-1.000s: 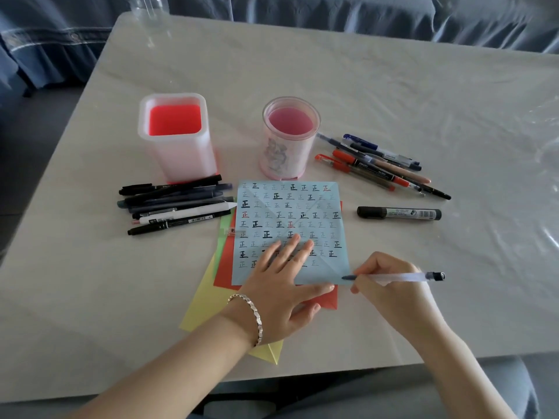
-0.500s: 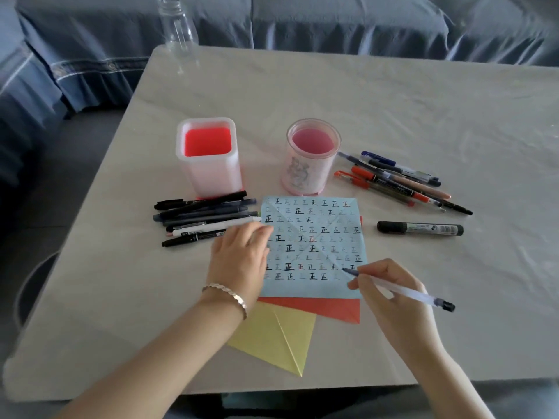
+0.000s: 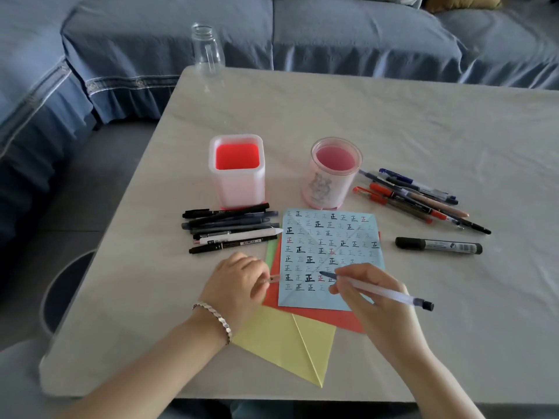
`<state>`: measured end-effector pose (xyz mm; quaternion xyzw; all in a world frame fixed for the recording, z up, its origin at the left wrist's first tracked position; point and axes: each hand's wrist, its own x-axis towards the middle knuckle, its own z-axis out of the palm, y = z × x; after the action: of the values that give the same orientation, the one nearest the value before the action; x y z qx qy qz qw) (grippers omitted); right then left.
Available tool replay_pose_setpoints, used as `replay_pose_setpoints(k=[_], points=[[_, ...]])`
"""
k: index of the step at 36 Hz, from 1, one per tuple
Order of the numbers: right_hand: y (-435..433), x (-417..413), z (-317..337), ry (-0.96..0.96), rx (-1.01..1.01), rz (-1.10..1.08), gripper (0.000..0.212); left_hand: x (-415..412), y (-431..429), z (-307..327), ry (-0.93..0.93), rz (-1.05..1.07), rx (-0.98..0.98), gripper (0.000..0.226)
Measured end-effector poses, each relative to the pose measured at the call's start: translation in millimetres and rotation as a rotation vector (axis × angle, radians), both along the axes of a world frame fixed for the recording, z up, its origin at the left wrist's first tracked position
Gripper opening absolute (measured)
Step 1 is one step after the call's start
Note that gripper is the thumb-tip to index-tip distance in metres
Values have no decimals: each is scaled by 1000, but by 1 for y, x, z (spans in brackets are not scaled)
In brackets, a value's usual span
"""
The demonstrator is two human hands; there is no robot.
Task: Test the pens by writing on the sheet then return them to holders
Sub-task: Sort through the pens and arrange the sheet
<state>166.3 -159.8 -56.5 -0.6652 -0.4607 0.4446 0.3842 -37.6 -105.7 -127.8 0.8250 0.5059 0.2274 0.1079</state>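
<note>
A light blue sheet, filled with rows of written marks, lies on top of red and yellow papers. My right hand holds a clear-barrelled pen whose dark tip touches the sheet's lower rows. My left hand sits at the sheet's left edge with its fingers pinched on a small clear pen cap. Behind the sheet stand a square white holder and a round pink holder, both with no pens in them.
Several black pens lie left of the sheet. Several coloured pens and a black marker lie on its right. A glass bottle stands at the table's far edge, with a blue sofa behind it.
My left hand slid off the blue sheet to its left edge and closed on the clear cap. My right hand brought the pen tip onto the sheet. The view shifted.
</note>
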Motion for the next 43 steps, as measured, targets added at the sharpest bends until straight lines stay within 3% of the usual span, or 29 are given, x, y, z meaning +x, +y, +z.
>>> replay_pose_setpoints(k=[5,8,11,16,19,23,25,29,34,43], points=[[4,-9,8,139,21,15,14,6,-13,22,-347,146,-244,31],[6,-12,12,250,26,5,10,12,-18,44,-643,272,-484,12],[8,-14,15,329,15,7,11,12,-19,54,-901,299,-693,15],[10,-17,22,423,51,24,16,11,-25,69,-1116,287,-862,6],[9,-17,26,424,73,36,5,12,-27,72,-1150,289,-878,7],[9,-17,31,427,80,18,14,12,-29,77,-1163,262,-875,17],[9,-17,31,413,70,33,4,12,-29,78,-1158,250,-876,19],[8,-16,30,395,54,26,15,12,-29,78,-1129,245,-866,8],[8,-18,32,387,45,58,8,12,-31,78,-1086,224,-876,10],[7,-22,30,343,44,125,16,9,-35,78,-1029,175,-833,9]])
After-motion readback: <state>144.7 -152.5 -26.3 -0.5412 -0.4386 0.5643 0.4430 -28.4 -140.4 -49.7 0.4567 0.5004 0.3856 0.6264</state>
